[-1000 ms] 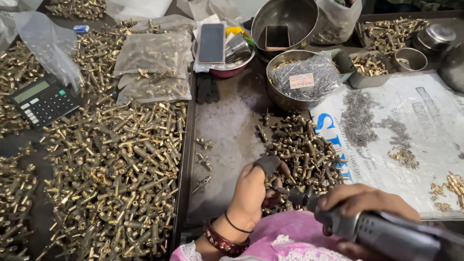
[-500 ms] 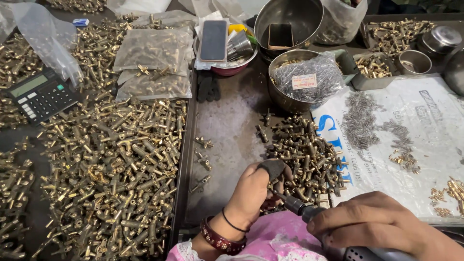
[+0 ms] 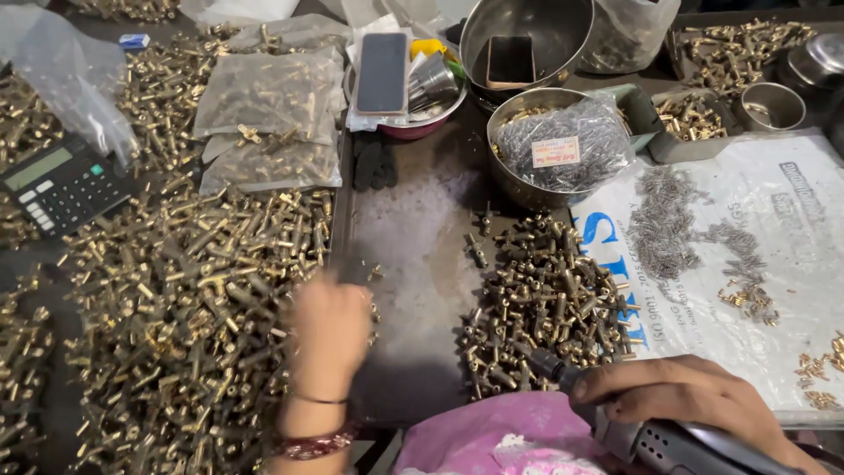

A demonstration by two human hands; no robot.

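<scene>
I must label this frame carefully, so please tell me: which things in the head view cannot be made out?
- Left hand: blurred by motion over the large heap of small brass fittings; whether its fingers hold a piece cannot be told.
- Grey handheld power tool in the right hand: its body is cut off by the bottom edge.
- Contents of the clear plastic bag with a label in the steel bowl: too small to identify.

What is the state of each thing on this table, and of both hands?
left hand: blurred, reaching to the big brass pile
right hand: closed on the power tool
phone: screen dark, lying on a bowl
calculator: lying flat, display blank
steel cup: upright, empty
bag of small screws: closed, in a steel bowl
</scene>
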